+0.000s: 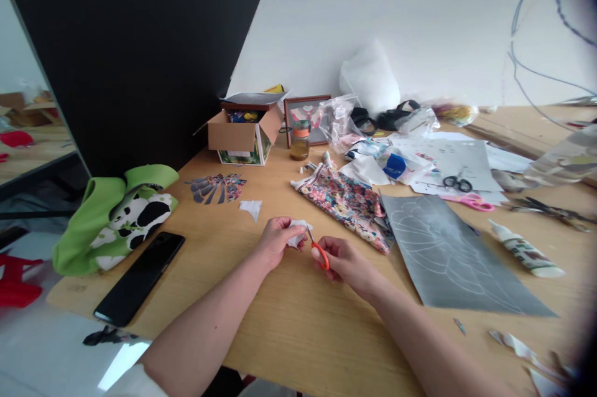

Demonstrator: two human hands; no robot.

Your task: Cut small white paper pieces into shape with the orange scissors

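My left hand (276, 239) pinches a small white piece of paper or cloth (298, 232) just above the wooden table (289, 322). My right hand (344, 262) is closed round small orange-handled scissors (318, 250), whose blades meet the white piece. A second white scrap (250, 208) lies on the table beyond my left hand. A fan of cut patterned shapes (217, 188) lies farther back. Floral fabric (347, 203) lies right of my hands, beside a grey sheet with drawn curved lines (448, 254).
A black phone (140, 275) and a green panda-print bag (116, 213) lie at the left. At the back stand a cardboard box (243, 134), a jar (300, 140) and a framed picture (308, 112). Pink scissors (469, 201), black scissors (457, 183), a glue tube (525, 250) and papers lie at the right.
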